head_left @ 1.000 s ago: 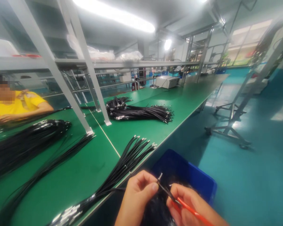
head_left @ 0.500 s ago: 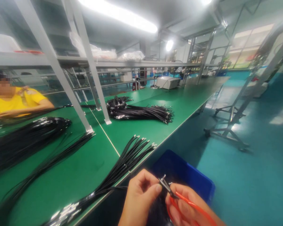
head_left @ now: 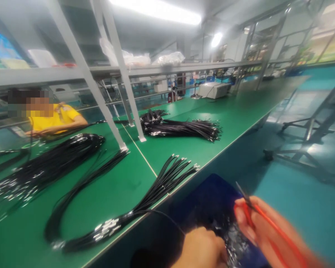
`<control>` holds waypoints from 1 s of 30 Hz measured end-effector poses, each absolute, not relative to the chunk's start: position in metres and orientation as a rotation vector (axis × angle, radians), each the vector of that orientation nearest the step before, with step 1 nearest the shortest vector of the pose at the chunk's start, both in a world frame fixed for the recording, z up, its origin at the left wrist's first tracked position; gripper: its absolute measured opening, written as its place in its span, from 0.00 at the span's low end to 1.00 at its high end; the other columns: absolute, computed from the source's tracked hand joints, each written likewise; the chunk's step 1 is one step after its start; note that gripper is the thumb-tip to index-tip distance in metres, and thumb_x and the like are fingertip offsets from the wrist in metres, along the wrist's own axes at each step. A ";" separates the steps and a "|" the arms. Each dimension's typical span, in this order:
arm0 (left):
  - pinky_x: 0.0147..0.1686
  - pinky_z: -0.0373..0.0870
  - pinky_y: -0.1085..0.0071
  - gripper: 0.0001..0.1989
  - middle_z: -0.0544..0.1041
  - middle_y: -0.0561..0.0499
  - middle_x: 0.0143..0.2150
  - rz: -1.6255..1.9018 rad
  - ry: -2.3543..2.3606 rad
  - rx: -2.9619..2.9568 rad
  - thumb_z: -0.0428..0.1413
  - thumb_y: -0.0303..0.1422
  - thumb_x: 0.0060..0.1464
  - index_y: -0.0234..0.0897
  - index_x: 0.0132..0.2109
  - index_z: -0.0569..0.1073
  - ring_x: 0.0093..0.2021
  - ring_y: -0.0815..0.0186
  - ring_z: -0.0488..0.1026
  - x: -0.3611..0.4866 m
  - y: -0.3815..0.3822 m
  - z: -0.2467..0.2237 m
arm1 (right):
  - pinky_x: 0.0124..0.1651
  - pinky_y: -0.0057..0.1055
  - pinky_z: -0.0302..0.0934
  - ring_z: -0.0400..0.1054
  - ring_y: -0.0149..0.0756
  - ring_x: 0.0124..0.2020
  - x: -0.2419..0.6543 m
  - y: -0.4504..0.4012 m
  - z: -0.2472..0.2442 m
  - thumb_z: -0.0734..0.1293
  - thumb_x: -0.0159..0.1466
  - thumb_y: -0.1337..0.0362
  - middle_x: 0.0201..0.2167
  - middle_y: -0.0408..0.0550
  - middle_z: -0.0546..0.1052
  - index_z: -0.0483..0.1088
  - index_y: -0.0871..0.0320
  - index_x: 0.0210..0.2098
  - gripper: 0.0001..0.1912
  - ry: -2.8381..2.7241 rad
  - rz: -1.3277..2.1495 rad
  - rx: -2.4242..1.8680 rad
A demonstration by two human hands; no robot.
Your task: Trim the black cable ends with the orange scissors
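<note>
In the head view my left hand [head_left: 202,247] is low, in front of the bench edge, with its fingers curled closed. A single black cable [head_left: 169,219] runs from the bundle into it; the end inside the fingers is hidden. My right hand [head_left: 270,227] is to the right, wrapped around red-handled scissors [head_left: 247,197] whose dark blades point up and left, clear of the cable. Beside my left hand, on the green bench, lies a black cable bundle [head_left: 153,193] with light-tipped ends fanned out near the edge.
Below my hands is a blue bin [head_left: 216,182] holding clear and dark scraps [head_left: 236,242]. More black cables [head_left: 184,129] lie on the green bench [head_left: 134,178] by white shelf posts [head_left: 128,82]. A co-worker in a yellow top [head_left: 54,117] sits across at left. A wheeled metal stand [head_left: 309,130] is at right.
My left hand has moved down and right, drawing the cable across the bench edge. The scissors in my right hand have moved away from it, up and right. The view has turned left.
</note>
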State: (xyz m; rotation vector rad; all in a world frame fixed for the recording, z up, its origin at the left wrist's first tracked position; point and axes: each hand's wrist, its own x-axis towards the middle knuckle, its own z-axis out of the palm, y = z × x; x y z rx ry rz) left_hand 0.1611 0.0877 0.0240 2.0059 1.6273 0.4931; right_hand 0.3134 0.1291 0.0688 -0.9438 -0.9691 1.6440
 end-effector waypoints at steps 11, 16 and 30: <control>0.34 0.63 0.65 0.03 0.75 0.47 0.31 0.208 2.155 2.099 0.61 0.31 0.47 0.37 0.28 0.76 0.35 0.56 0.71 0.090 0.077 0.023 | 0.23 0.28 0.55 0.60 0.31 0.21 0.305 0.131 0.063 0.76 0.48 0.59 0.24 0.44 0.73 0.73 0.55 0.32 0.14 -0.839 1.646 -0.860; 0.39 0.62 0.60 0.08 0.73 0.43 0.39 0.222 2.578 1.977 0.50 0.23 0.56 0.34 0.39 0.73 0.42 0.52 0.68 0.067 0.090 0.030 | 0.24 0.26 0.54 0.60 0.29 0.21 0.303 0.131 0.062 0.75 0.51 0.58 0.24 0.43 0.73 0.71 0.55 0.33 0.13 -0.833 1.693 -0.840; 0.33 0.67 0.72 0.05 0.76 0.52 0.34 0.919 1.816 1.810 0.51 0.28 0.55 0.40 0.39 0.69 0.34 0.64 0.74 0.108 0.102 0.068 | 0.21 0.23 0.54 0.58 0.25 0.17 0.274 0.122 0.045 0.76 0.48 0.60 0.20 0.35 0.68 0.66 0.56 0.35 0.20 -0.675 1.501 -0.975</control>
